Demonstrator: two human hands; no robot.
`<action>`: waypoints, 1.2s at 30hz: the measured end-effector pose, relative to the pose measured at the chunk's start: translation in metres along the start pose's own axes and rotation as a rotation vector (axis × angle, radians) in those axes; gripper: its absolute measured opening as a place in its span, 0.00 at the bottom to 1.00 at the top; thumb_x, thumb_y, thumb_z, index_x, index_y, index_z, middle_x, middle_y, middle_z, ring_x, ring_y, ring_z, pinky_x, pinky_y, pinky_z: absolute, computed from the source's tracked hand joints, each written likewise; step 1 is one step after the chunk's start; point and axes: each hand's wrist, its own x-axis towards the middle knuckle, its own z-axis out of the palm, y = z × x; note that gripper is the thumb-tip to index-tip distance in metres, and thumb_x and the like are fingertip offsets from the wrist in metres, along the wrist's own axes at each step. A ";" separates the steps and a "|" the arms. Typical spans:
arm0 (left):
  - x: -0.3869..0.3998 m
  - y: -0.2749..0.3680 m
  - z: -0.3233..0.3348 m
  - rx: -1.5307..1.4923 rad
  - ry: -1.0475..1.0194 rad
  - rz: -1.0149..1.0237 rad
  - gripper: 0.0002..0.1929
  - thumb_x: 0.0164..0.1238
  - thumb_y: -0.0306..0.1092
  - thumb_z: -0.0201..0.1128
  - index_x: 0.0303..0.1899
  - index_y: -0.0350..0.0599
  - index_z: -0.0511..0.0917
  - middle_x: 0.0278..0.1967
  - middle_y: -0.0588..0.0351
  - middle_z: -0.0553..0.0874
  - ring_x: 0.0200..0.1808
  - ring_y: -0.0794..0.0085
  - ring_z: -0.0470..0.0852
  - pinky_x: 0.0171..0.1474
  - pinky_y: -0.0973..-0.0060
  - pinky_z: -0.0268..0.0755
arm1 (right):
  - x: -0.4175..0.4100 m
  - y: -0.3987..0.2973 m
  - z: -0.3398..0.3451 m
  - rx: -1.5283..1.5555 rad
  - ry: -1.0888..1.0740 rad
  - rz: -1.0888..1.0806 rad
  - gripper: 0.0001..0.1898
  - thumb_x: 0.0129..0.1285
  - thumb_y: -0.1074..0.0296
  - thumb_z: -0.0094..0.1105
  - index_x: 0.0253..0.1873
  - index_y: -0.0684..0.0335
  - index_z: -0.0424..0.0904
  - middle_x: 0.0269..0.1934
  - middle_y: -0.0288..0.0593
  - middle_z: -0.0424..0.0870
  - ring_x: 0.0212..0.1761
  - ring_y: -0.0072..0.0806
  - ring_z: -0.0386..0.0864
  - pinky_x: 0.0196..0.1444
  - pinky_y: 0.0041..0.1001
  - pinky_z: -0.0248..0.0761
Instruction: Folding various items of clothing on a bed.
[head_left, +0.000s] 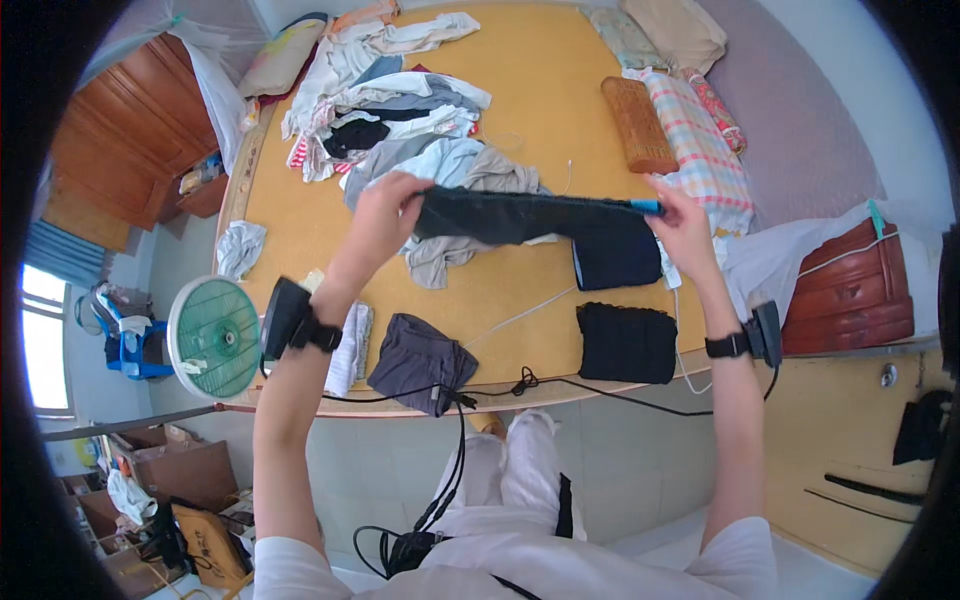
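My left hand (391, 206) and my right hand (679, 217) pinch opposite ends of a dark cloth garment (495, 215), stretched sideways above the bed mat. A blue strip shows at its right end. Beneath or beside that end lies a dark folded cloth (619, 259); whether it is part of the same garment I cannot tell. Nearer me sits a black folded garment (627, 343). Grey shorts (420, 356) lie at the bed's near edge, beside a white striped folded cloth (351, 351). Behind my hands spreads a pile of mixed clothes (420, 105).
A green fan (217, 337) stands left, near a small crumpled cloth (240, 250). At the right are a woven pillow (639, 126) and a checked blanket (701, 142). Black cables (525, 382) run along the bed's near edge and a white cord (525, 313) crosses the mat.
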 end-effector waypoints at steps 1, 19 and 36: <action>-0.012 0.009 -0.005 0.013 -0.055 -0.014 0.12 0.51 0.22 0.57 0.39 0.43 0.79 0.36 0.50 0.80 0.31 0.62 0.80 0.36 0.71 0.73 | -0.012 -0.001 -0.002 0.006 -0.002 0.002 0.18 0.47 0.81 0.60 0.47 0.62 0.76 0.31 0.34 0.75 0.28 0.17 0.72 0.31 0.17 0.66; -0.293 -0.081 0.130 0.165 -0.622 -0.381 0.11 0.52 0.23 0.53 0.35 0.45 0.80 0.37 0.55 0.79 0.42 0.59 0.77 0.43 0.66 0.72 | -0.264 0.120 0.169 -0.394 -1.029 0.185 0.09 0.47 0.70 0.57 0.35 0.54 0.82 0.35 0.44 0.79 0.39 0.41 0.77 0.39 0.37 0.70; -0.242 -0.071 0.145 -0.108 -0.005 -0.433 0.13 0.48 0.15 0.56 0.34 0.45 0.80 0.41 0.51 0.73 0.39 0.62 0.79 0.41 0.73 0.72 | -0.140 0.102 0.206 -0.110 -0.636 -0.101 0.13 0.48 0.82 0.52 0.40 0.63 0.79 0.35 0.47 0.73 0.34 0.42 0.76 0.36 0.33 0.70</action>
